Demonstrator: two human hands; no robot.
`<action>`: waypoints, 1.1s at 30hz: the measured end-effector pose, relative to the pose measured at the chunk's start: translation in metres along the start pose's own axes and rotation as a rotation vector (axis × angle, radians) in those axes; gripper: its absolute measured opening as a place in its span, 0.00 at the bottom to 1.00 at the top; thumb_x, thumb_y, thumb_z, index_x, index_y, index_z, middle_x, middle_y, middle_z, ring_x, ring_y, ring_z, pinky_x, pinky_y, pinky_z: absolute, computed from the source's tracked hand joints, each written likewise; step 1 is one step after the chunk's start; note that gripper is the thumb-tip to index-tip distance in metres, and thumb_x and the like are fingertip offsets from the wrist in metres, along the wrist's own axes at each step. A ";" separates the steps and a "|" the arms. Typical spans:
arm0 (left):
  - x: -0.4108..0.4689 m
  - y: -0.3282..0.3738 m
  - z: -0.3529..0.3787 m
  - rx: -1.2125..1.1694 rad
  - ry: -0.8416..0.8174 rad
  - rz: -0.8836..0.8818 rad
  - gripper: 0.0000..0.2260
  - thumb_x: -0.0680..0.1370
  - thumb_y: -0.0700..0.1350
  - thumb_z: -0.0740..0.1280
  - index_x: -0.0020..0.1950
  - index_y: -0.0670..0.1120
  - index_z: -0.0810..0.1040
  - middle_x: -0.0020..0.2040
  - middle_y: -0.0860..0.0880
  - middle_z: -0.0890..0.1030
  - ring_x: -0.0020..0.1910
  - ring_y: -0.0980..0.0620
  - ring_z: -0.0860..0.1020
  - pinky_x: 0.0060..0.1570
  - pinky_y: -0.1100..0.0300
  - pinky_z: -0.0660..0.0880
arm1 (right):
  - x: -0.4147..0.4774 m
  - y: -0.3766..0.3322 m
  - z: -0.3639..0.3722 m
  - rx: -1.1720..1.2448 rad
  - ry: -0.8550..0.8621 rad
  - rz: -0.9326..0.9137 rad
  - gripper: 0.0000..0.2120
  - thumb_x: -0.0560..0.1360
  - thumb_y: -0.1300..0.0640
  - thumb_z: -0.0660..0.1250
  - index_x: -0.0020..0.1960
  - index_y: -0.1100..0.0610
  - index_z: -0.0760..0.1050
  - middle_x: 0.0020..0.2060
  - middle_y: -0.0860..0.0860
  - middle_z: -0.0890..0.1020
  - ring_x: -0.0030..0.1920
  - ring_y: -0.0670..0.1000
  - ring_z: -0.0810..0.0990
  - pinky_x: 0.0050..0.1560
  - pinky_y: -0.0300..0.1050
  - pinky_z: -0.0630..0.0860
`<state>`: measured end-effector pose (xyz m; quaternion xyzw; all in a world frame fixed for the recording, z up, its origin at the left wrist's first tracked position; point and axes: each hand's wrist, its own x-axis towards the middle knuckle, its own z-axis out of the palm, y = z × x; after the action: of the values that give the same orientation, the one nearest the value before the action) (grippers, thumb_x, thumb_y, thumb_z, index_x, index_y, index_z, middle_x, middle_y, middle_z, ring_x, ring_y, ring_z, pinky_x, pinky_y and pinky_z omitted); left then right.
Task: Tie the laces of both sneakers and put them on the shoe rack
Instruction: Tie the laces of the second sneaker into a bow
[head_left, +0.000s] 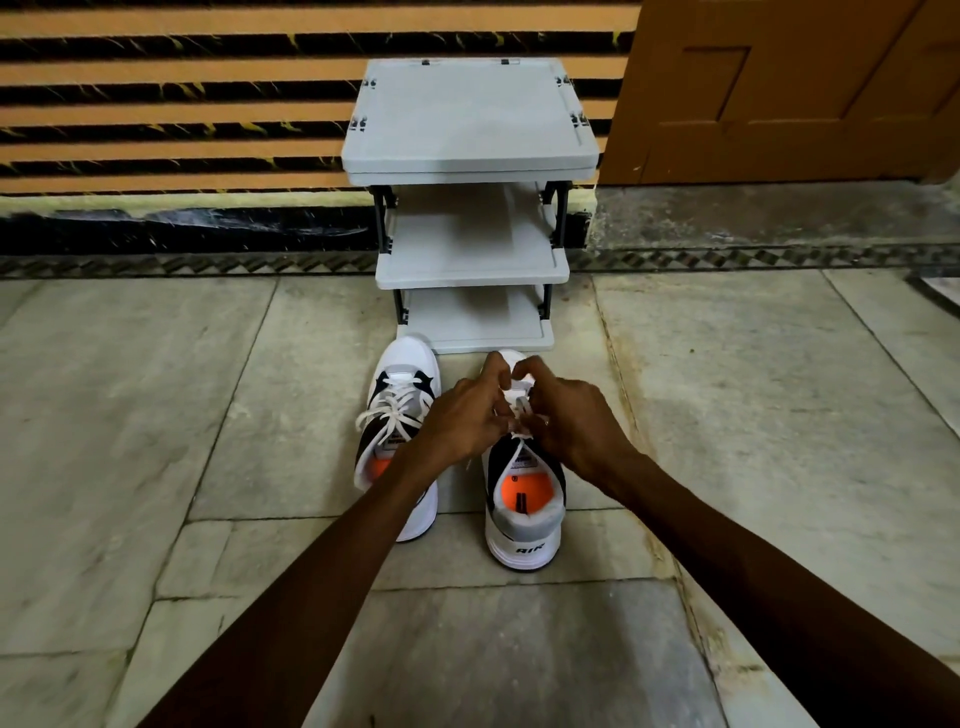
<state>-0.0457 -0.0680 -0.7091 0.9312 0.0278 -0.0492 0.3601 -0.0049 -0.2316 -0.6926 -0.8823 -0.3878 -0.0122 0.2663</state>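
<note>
Two white sneakers with dark panels and orange insoles stand side by side on the stone floor, heels toward me. The left sneaker (400, 410) has its white laces in a bow. Over the right sneaker (524, 514), my left hand (465, 421) and my right hand (569, 421) meet, each pinching the white laces (519, 410) above the tongue. The knot itself is hidden by my fingers. Just beyond the toes stands the grey shoe rack (470, 260) with three shelves, all bare.
The rack backs against a wall with orange and black stripes (182, 104). A brown wooden door (789, 88) stands at the upper right above a stone step. Stone floor tiles (156, 415) spread out on both sides of the sneakers.
</note>
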 end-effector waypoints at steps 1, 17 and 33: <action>0.000 -0.003 0.000 -0.071 -0.004 -0.027 0.20 0.71 0.42 0.70 0.52 0.55 0.61 0.42 0.47 0.84 0.43 0.45 0.83 0.45 0.47 0.80 | -0.004 0.000 0.003 -0.077 0.030 -0.071 0.28 0.69 0.61 0.73 0.63 0.51 0.64 0.41 0.53 0.84 0.37 0.57 0.82 0.35 0.47 0.77; 0.010 0.005 -0.013 -0.699 -0.293 -0.424 0.09 0.78 0.35 0.63 0.43 0.45 0.81 0.31 0.50 0.81 0.29 0.56 0.76 0.31 0.64 0.70 | -0.022 -0.001 0.014 -0.304 0.255 -0.304 0.21 0.63 0.67 0.73 0.54 0.58 0.77 0.43 0.56 0.83 0.37 0.59 0.81 0.30 0.45 0.74; 0.001 -0.006 -0.007 -0.565 0.034 -0.305 0.05 0.76 0.36 0.68 0.46 0.41 0.84 0.41 0.39 0.84 0.32 0.49 0.78 0.36 0.62 0.78 | -0.055 -0.003 -0.009 0.974 0.224 0.610 0.08 0.76 0.58 0.69 0.47 0.61 0.84 0.35 0.55 0.83 0.35 0.50 0.79 0.41 0.46 0.81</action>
<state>-0.0447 -0.0592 -0.7082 0.7801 0.1854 -0.0774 0.5925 -0.0440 -0.2715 -0.6959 -0.7233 -0.0467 0.1514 0.6721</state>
